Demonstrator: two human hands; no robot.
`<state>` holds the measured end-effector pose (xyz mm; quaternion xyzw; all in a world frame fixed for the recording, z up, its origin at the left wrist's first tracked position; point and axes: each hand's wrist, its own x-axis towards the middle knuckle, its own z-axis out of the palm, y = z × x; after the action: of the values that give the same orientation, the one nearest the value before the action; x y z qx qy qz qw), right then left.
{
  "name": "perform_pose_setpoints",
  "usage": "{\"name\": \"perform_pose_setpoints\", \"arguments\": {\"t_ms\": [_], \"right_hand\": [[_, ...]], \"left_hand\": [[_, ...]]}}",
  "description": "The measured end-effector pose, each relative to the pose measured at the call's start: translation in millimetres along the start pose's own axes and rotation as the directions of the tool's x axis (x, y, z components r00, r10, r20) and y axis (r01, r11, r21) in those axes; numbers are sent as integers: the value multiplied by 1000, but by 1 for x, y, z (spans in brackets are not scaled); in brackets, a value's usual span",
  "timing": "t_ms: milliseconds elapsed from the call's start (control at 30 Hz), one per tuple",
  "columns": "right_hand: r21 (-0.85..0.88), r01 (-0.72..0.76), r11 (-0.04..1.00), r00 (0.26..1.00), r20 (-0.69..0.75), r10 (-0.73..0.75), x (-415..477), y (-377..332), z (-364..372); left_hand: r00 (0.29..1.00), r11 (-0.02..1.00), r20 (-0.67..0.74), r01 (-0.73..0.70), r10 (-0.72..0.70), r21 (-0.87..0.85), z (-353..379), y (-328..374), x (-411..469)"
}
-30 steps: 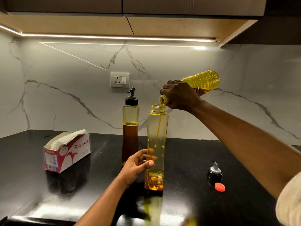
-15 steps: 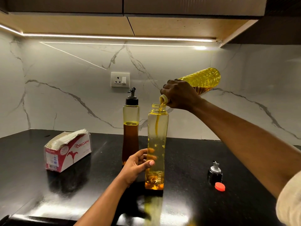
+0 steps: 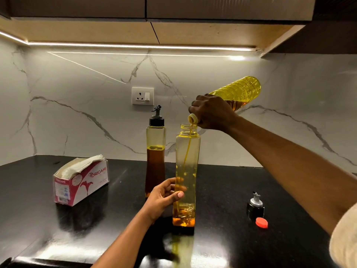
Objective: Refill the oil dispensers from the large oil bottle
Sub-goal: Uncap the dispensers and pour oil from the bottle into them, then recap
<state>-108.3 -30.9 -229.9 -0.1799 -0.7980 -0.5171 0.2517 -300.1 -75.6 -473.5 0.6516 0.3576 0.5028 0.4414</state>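
The left hand's (image 3: 164, 196) thumb (image 3: 178, 194) lies across the near face of the open dispenser (image 3: 186, 171). Its other fingers curl round the far side and show only dimly through the clear plastic. The right hand's (image 3: 212, 113) fingers (image 3: 195, 105) are wrapped over the neck of the large oil bottle (image 3: 239, 91), hiding the neck except for the pale mouth, which sits just above the dispenser's rim. The bottle is tilted mouth-down, its yellow body rising up and to the right against the marble wall.

A thin stream of oil (image 3: 188, 147) runs down inside the dispenser to a shallow amber pool at its base. The dispenser stands upright about midway along the black countertop (image 3: 222, 248).

Behind it and to the left, nearer the back edge, a capped dispenser (image 3: 155, 151) stands upright, roughly half full of darker oil. Its foot is hidden by the left hand, so whether the two dispensers touch cannot be told.

Toward the right edge a black pour-spout cap (image 3: 255, 206) stands, with a red cap (image 3: 261, 222) lying just in front of it; contact between them is unclear. Toward the left edge is a tissue box (image 3: 81, 182). A pale sleeve (image 3: 345, 238) is cut off at the lower right corner of the view.
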Motion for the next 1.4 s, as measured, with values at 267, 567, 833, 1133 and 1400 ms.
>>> {"name": "perform_pose_setpoints", "arguments": {"t_ms": [267, 567, 833, 1133, 1400], "right_hand": [[-29, 2, 1000, 1000, -22, -3, 1, -5, 4], [-25, 19, 1000, 999, -29, -19, 2, -2, 7], [-12, 30, 999, 999, -28, -31, 2, -2, 4], [-11, 41, 999, 998, -36, -42, 1, -2, 4], [-20, 53, 998, 997, -47, -54, 0, -1, 1]], "left_hand": [[1000, 1000, -1, 3, -3, -14, 1, 1, 0], [1000, 1000, -3, 11, -11, -18, 0, 1, 0], [1000, 1000, -3, 14, -14, -19, 0, 0, 0], [1000, 1000, -1, 14, -14, -20, 1, 1, 0], [1000, 999, 1, 21, -21, -27, 0, 1, 0]]}}
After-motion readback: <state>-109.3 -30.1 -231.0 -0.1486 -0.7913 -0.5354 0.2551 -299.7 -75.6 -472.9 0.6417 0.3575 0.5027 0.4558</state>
